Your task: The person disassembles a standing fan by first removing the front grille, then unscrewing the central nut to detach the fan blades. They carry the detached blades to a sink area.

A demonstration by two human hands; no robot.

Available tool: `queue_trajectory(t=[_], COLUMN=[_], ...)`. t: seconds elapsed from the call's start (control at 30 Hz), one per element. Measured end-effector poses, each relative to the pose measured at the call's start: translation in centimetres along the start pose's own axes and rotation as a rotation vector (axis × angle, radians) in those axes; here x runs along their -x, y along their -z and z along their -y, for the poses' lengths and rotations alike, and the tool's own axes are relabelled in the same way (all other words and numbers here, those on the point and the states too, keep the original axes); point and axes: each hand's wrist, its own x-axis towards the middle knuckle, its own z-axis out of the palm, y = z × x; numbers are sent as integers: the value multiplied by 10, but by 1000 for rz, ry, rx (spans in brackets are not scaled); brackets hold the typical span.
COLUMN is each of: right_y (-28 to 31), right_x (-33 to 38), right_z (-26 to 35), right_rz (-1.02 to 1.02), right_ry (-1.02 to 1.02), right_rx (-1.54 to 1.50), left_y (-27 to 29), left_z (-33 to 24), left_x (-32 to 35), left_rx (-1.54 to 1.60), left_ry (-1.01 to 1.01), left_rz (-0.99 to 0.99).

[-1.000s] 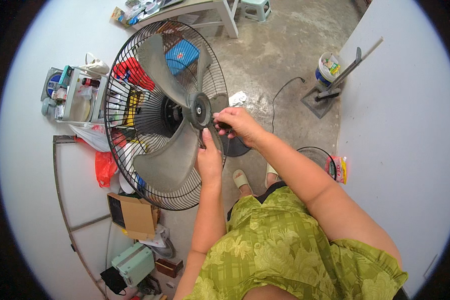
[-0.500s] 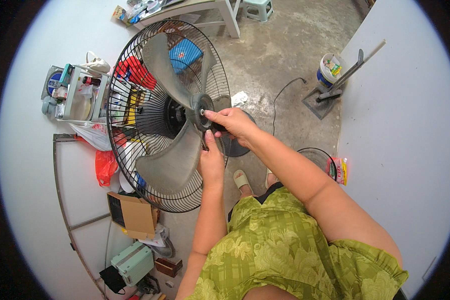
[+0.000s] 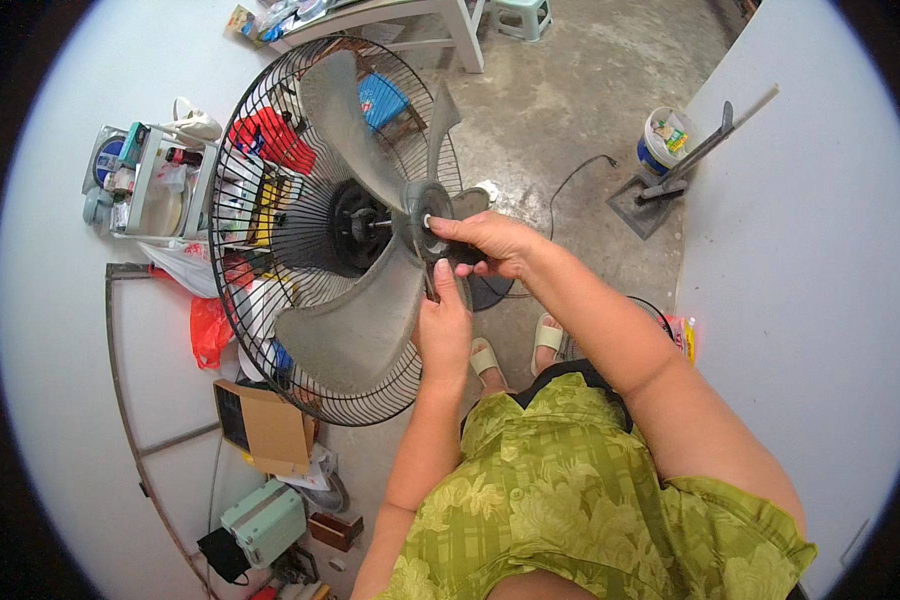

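A dusty grey fan blade (image 3: 350, 325) with broad wings stands out in front of the black wire rear guard (image 3: 305, 222) of a fan. Between its hub and the dark motor housing (image 3: 352, 228), a thin metal shaft shows across a gap. My left hand (image 3: 444, 325) grips the blade from below, its thumb up against the hub. From the right, my right hand (image 3: 495, 243) holds the hub's side, with the thumb pressed by the small pale centre. Its other fingers curl behind and are partly hidden. The dark round fan base (image 3: 490, 291) shows below the hands.
Another wire guard (image 3: 653, 307) lies by the right wall, partly behind my arm. A long-handled dustpan (image 3: 645, 205) and a bucket (image 3: 667, 138) stand there. On the left are a loaded shelf (image 3: 160, 190), a cardboard box (image 3: 275, 430) and a green case (image 3: 265, 522). A cable (image 3: 560, 190) crosses the floor.
Both hands have drawn the fan blade toward me and to the right, away from the motor housing. The gap with the shaft is wider. The rear guard has barely shifted.
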Motion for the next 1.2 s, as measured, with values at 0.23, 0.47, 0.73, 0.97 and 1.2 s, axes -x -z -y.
queue_trajectory(t=[0.23, 0.47, 0.73, 0.97, 1.2], right_y=[14, 49, 75, 111, 136], right_x=[26, 55, 82, 123, 147], right_z=[3, -23, -54, -89, -151], right_rz=[-76, -84, -215, -283, -325], right_ry=[72, 141, 261, 413, 518], right_rx=[33, -84, -183, -234, -458], left_y=[-9, -21, -27, -12, 25], left_z=[-18, 9, 18, 16, 22], left_x=[15, 27, 43, 67, 90], left_rx=[125, -73, -134, -213, -141], left_ry=[71, -205, -470, -737, -880], left_rz=[140, 362, 507, 505, 737])
